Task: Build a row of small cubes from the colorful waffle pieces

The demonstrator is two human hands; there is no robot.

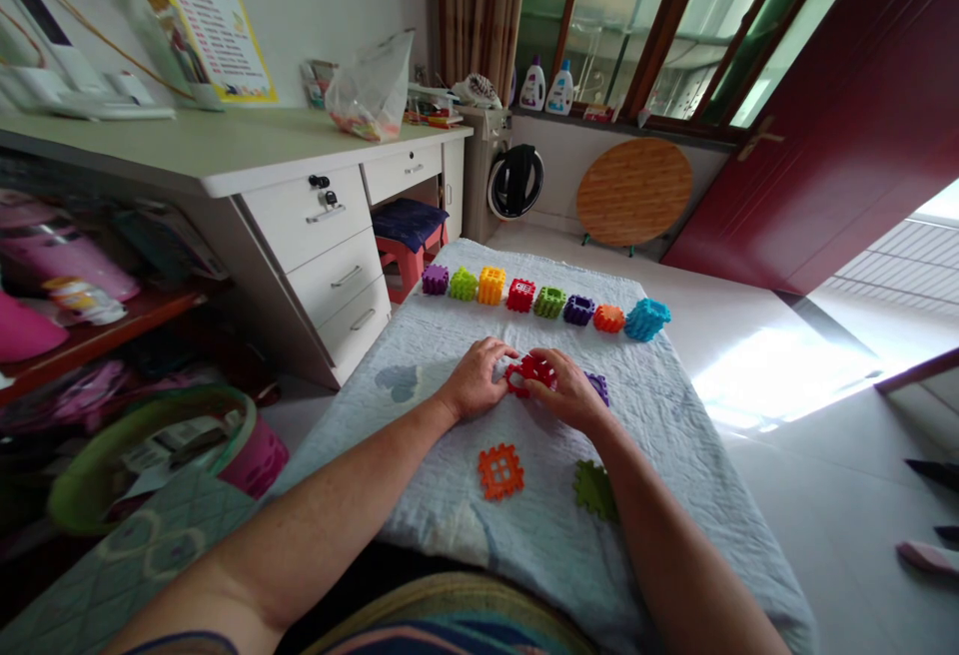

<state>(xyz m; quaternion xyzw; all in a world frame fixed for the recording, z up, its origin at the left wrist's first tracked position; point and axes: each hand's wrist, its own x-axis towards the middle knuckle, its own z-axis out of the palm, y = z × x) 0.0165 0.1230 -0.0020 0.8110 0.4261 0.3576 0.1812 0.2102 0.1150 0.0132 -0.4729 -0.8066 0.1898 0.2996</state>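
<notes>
Both of my hands meet over red notched plastic pieces at the middle of the cloth-covered table. My left hand grips their left edge between thumb and fingers. From the right, my right hand has its fingers curled over the same red pieces, hiding part of them. A purple notched piece lies partly behind my right hand. Closer to me, an orange square piece with a window pattern lies flat. A green notched piece is partly covered by my right forearm.
A row of several coloured block cubes crosses the table's far side, from a purple cube to a blue cube. A white desk stands left, with a stool beneath. A green-rimmed bin is at lower left.
</notes>
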